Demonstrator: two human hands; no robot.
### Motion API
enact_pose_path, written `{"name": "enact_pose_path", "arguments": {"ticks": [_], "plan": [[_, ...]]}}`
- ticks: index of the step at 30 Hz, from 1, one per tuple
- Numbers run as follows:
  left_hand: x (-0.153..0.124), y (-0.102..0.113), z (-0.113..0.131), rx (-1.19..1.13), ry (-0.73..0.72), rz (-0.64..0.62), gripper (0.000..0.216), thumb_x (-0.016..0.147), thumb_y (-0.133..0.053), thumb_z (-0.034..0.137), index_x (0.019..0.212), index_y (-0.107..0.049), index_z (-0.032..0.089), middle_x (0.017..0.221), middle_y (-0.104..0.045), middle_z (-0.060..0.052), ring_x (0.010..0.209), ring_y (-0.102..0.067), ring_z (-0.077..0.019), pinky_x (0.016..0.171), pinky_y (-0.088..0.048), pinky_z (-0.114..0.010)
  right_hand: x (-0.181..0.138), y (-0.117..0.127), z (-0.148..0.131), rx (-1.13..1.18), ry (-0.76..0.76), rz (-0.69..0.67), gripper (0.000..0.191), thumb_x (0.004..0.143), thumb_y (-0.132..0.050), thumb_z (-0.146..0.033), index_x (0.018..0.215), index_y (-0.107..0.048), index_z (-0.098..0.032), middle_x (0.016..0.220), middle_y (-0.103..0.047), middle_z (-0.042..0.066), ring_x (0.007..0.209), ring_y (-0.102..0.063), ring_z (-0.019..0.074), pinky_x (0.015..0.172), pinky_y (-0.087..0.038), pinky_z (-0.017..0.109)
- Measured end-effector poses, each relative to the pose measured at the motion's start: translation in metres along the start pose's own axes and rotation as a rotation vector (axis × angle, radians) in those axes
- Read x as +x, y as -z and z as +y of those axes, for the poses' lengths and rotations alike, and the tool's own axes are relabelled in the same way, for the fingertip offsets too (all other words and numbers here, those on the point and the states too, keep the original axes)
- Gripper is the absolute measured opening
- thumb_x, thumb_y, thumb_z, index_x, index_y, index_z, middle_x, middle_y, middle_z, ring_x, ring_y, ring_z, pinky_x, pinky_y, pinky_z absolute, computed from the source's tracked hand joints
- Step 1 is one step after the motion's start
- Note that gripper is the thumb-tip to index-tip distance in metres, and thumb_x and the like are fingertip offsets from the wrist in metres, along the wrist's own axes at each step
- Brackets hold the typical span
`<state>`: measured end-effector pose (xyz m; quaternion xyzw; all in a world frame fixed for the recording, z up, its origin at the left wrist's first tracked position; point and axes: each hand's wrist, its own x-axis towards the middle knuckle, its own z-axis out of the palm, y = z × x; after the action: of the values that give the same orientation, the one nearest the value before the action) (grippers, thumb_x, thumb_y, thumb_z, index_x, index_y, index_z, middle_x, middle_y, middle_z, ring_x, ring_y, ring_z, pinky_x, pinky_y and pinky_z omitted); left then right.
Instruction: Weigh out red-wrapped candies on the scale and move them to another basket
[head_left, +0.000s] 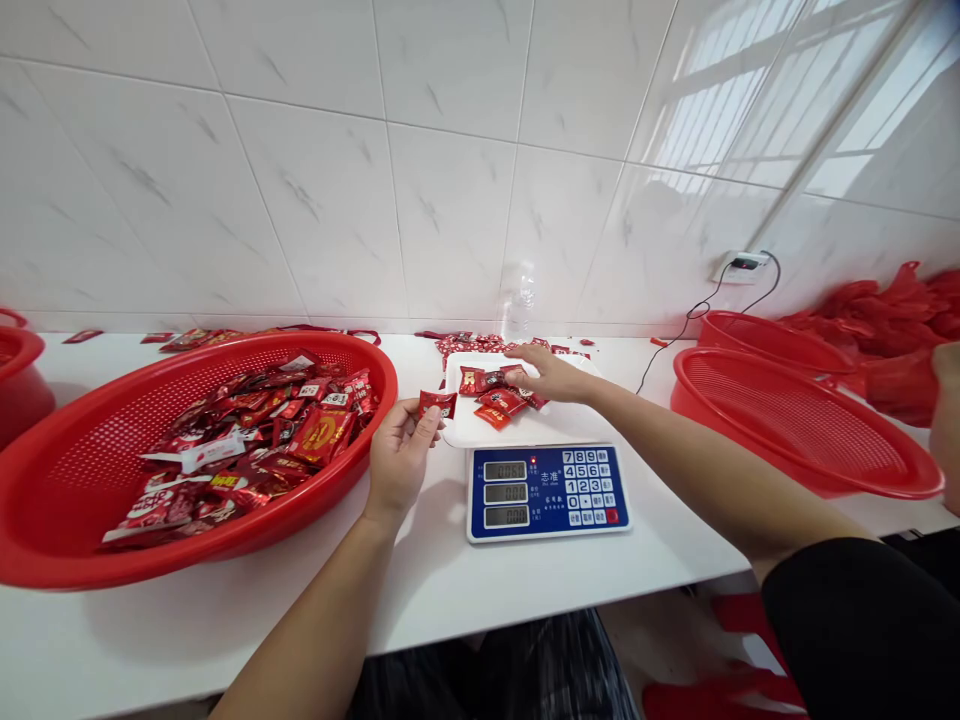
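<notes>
Between the thumb and fingers of my left hand [405, 450] is a small red candy packet [437, 403], held just off the left edge of a white scale tray [461, 428]. My right hand [553, 374] reaches over the tray with fingers stretched out, its fingertips at several red wrapped packets [501, 402] lying there in a loose pile. Whether those fingertips touch a packet I cannot tell. Below the tray is the scale's blue panel [551, 490], with three displays and a keypad. To the left stands a red plastic basket [67, 545] partly filled with mixed red packets [259, 430].
Loose packets [199, 338] lie along the tiled wall. A clear bottle [517, 300] stands behind the tray. At right are red baskets [810, 420], red bags [885, 310] and a socket with a black cable [694, 315]. Part of another person's arm [946, 420] shows at the right edge.
</notes>
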<state>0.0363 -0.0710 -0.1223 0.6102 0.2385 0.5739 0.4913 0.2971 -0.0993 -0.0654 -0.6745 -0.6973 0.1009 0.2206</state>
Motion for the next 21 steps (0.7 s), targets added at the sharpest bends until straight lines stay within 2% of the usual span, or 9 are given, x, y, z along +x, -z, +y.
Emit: {"name": "enact_pose_path", "arguments": {"ticks": [4, 7, 12, 17, 21], "plan": [[0.000, 0.000, 0.001, -0.001, 0.005, -0.003, 0.023, 0.082, -0.066, 0.039, 0.089, -0.064, 0.017, 0.070, -0.062, 0.000, 0.062, -0.054, -0.0103, 0.058, -0.043, -0.021, -0.002, -0.018, -0.010, -0.104, 0.048, -0.148, 0.083, 0.074, -0.050, -0.079, 0.145, -0.035, -0.038, 0.157, -0.021, 0.005, 0.145, -0.007, 0.0377, 0.112, -0.017, 0.063], [0.000, 0.000, 0.001, 0.008, 0.009, -0.001, 0.022, 0.082, -0.066, 0.038, 0.090, -0.064, 0.017, 0.070, -0.061, 0.000, 0.063, -0.053, -0.0102, 0.058, -0.043, -0.021, 0.000, -0.029, -0.019, -0.133, 0.097, -0.178, 0.082, 0.073, -0.052, -0.079, 0.144, -0.037, -0.040, 0.156, -0.023, 0.006, 0.144, -0.013, 0.0391, 0.109, -0.020, 0.065], [-0.001, 0.000, 0.001, 0.016, 0.029, 0.002, 0.023, 0.081, -0.067, 0.039, 0.090, -0.065, 0.018, 0.071, -0.062, -0.001, 0.063, -0.054, -0.0110, 0.059, -0.044, -0.022, 0.002, -0.042, -0.020, -0.128, 0.186, -0.005, 0.049, 0.087, -0.051, -0.060, 0.127, -0.057, -0.032, 0.132, -0.049, 0.008, 0.122, -0.047, 0.0271, 0.101, -0.039, 0.047], [-0.001, 0.001, 0.003, 0.030, 0.026, -0.006, 0.024, 0.081, -0.067, 0.039, 0.090, -0.065, 0.017, 0.072, -0.062, -0.001, 0.064, -0.054, -0.0115, 0.058, -0.044, -0.022, 0.011, -0.045, -0.015, -0.056, 0.197, 0.157, 0.029, 0.087, -0.059, -0.047, 0.103, -0.067, -0.024, 0.103, -0.057, 0.007, 0.101, -0.053, 0.0210, 0.091, -0.042, 0.037], [0.000, 0.004, 0.003, 0.045, 0.030, -0.005, 0.024, 0.082, -0.066, 0.039, 0.092, -0.065, 0.017, 0.072, -0.062, -0.001, 0.064, -0.053, -0.0113, 0.059, -0.044, -0.022, 0.022, -0.044, -0.017, 0.025, 0.140, 0.278, 0.021, 0.088, -0.058, -0.040, 0.093, -0.066, -0.022, 0.096, -0.058, 0.006, 0.091, -0.056, 0.0185, 0.083, -0.044, 0.033]]}}
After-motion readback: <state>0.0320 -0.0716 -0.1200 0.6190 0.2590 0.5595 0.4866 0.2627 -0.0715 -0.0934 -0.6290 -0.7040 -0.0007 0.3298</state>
